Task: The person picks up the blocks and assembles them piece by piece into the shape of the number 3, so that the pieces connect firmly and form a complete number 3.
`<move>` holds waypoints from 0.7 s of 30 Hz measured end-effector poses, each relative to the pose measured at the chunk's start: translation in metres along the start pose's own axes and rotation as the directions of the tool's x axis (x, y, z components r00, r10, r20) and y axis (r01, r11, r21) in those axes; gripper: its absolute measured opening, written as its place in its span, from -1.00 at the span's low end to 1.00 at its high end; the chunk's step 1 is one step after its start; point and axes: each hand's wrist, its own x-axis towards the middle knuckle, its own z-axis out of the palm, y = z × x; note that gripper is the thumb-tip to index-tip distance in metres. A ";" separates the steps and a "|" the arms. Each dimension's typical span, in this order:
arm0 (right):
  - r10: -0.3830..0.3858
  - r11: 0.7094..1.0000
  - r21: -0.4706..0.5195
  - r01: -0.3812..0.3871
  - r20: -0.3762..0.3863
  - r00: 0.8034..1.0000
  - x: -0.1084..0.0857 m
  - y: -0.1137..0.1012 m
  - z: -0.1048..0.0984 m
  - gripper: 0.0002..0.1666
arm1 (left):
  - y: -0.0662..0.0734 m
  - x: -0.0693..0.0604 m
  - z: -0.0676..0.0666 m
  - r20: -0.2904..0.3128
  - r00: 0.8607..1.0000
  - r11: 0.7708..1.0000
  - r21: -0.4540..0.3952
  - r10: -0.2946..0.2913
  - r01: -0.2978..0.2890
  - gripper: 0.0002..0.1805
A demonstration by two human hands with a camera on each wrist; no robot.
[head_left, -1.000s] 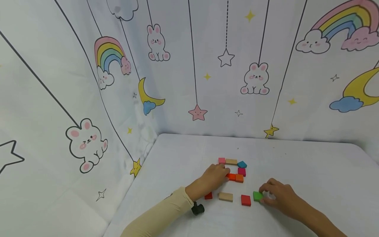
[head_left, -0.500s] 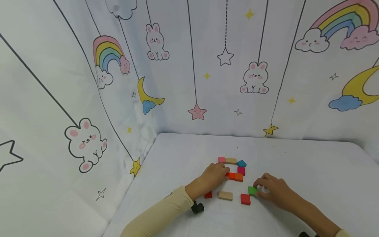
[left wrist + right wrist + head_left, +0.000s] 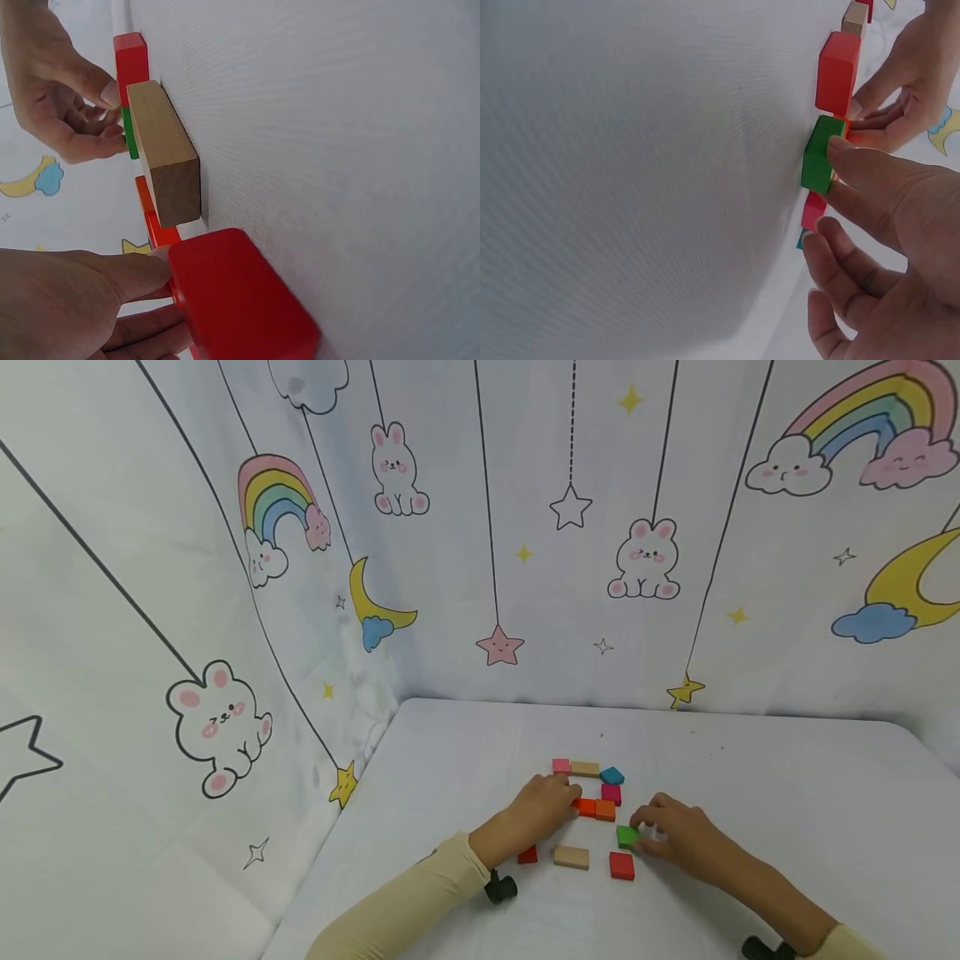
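Between thumb and index finger, my right hand (image 3: 678, 835) pinches a green block (image 3: 627, 837) on the white table, its other fingers loosely bent in the right wrist view. My left hand (image 3: 542, 810) holds the left end of a short row, with thumb and fingers about a red-orange block (image 3: 585, 807); its far end is hidden under the fingers. Touching that block on the right is an orange block (image 3: 606, 810). Beyond lie a crimson block (image 3: 611, 794), a blue pentagonal block (image 3: 612, 775), a wooden block (image 3: 585, 768) and a pink block (image 3: 561, 766).
Nearer me lie a red block (image 3: 622, 866), a second wooden block (image 3: 572, 857) and another red block (image 3: 240, 300), partly covered by the left wrist in the head view. Dark wrist cameras (image 3: 501, 887) sit close to the tabletop. A printed white curtain (image 3: 450, 568) stands behind the table.
My right hand has moved left and slightly away from me, carrying the green block from right of the near red block to just beyond it. The left hand has stayed put.
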 end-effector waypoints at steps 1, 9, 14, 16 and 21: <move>-0.004 1.000 0.004 0.004 0.002 1.000 0.001 0.000 0.000 -0.65 | 0.000 0.000 0.000 -0.001 1.000 1.000 0.000 0.001 -0.001 -0.71; -0.026 0.999 0.021 0.026 -0.002 1.000 0.004 -0.002 0.002 -0.69 | 0.000 -0.001 -0.001 -0.003 1.000 1.000 0.009 0.004 -0.004 -0.70; -0.027 0.999 0.032 0.028 -0.010 1.000 0.007 -0.002 0.005 -0.67 | 0.000 -0.001 0.001 -0.010 1.000 1.000 0.018 0.008 -0.007 -0.70; -0.028 0.999 0.029 0.028 -0.017 0.999 0.008 -0.002 0.006 -0.66 | 0.000 0.000 0.002 -0.012 1.000 1.000 0.018 0.008 -0.008 -0.70; -0.020 0.999 0.024 0.021 -0.023 1.000 0.010 -0.004 0.007 -0.65 | -0.001 0.000 0.003 -0.013 1.000 1.000 0.013 0.009 -0.009 -0.71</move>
